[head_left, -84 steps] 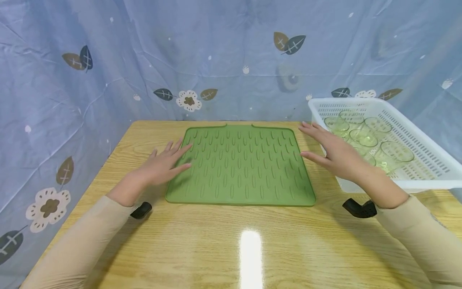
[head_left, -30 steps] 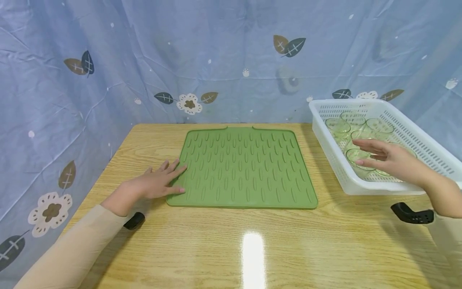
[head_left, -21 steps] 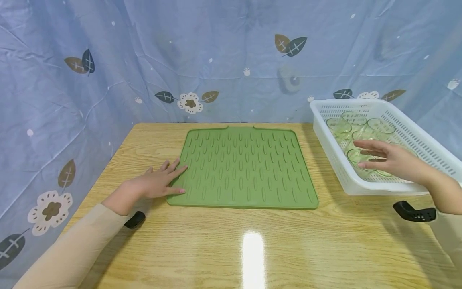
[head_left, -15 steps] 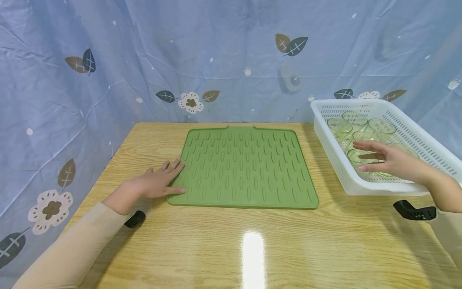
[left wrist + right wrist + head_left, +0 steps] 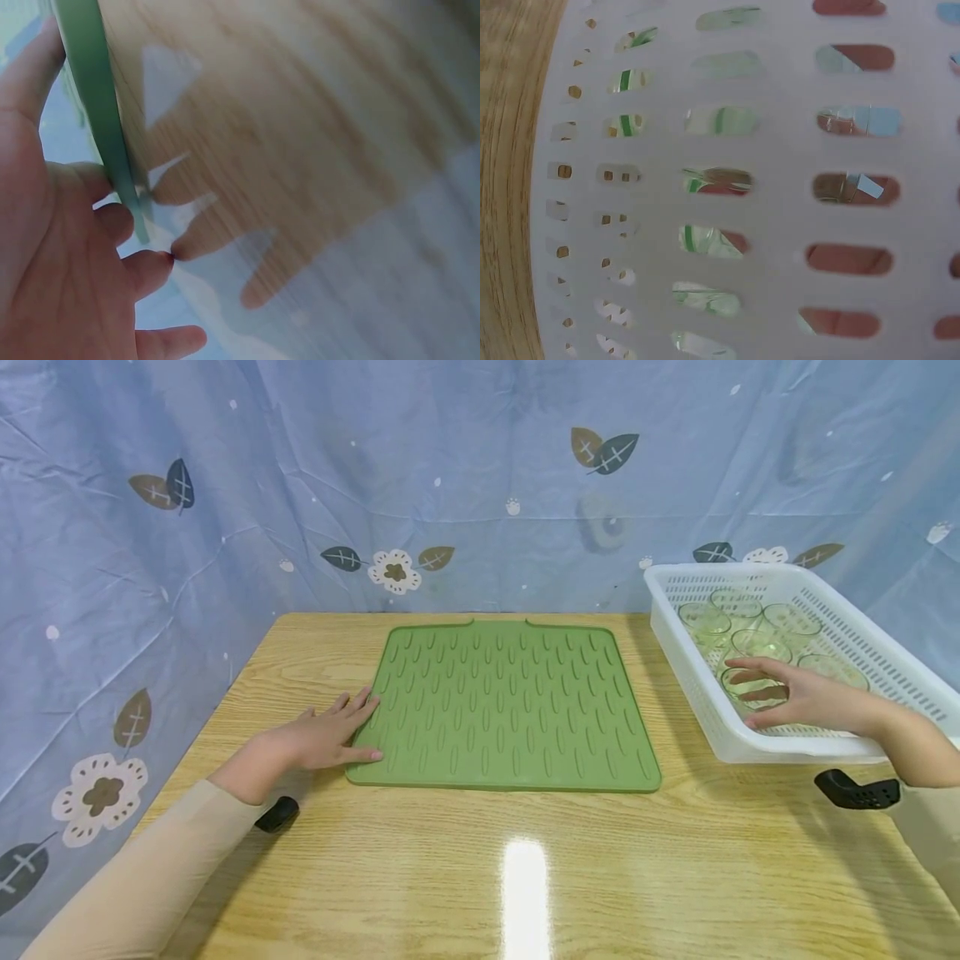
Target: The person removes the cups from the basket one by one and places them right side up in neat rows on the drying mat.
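Observation:
My left hand lies with fingers spread over the left edge of a green drying mat, fingertips and thumb on its border. In the left wrist view the fingers stick out past the mat's edge. My right hand reaches into a white slotted basket, fingers and thumb parted around the rim of the near-left drinking glass. That glass is partly hidden by the fingers. In the right wrist view the basket wall fills most of the picture, with skin and pale green glass showing through its slots.
Several more clear, greenish glasses stand in the basket, at the right of the wooden table. A blue flowered curtain hangs behind and to the left. Black wrist mounts project below both wrists.
My right hand has moved from beside the basket to over the near-left glass, then lower, with thumb and fingers wider apart. My left hand has come down onto the mat's left edge.

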`<action>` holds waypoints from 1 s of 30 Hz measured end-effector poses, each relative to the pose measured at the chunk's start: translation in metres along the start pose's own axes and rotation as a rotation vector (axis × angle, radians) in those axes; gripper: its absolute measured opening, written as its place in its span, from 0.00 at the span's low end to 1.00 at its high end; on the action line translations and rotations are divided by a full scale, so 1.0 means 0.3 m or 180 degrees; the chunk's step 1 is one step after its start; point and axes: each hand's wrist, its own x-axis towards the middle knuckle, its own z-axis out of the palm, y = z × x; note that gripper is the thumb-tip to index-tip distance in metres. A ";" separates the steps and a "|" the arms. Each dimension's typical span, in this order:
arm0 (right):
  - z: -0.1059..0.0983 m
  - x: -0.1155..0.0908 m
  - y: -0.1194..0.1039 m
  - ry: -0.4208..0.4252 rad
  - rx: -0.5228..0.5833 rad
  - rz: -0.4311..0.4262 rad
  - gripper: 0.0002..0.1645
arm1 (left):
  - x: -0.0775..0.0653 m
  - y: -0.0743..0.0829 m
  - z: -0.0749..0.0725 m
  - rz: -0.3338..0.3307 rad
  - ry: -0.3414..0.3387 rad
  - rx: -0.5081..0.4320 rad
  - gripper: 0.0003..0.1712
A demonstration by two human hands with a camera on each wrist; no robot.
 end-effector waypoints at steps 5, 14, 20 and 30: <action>0.003 0.000 0.001 0.0003 0.0075 -0.0010 0.51 | -0.001 -0.007 0.002 -0.0002 -0.0013 -0.0013 0.59; 0.003 -0.003 0.000 0.0032 0.0111 -0.0019 0.46 | -0.002 -0.019 0.002 -0.0018 -0.0041 -0.0045 0.63; 0.004 -0.005 -0.004 0.0054 0.0054 -0.0047 0.46 | 0.001 -0.019 -0.003 -0.0037 -0.0072 -0.0061 0.63; -0.005 -0.005 -0.020 0.0151 0.0103 0.0048 0.49 | -0.006 -0.003 -0.011 -0.0035 -0.0089 -0.0088 0.62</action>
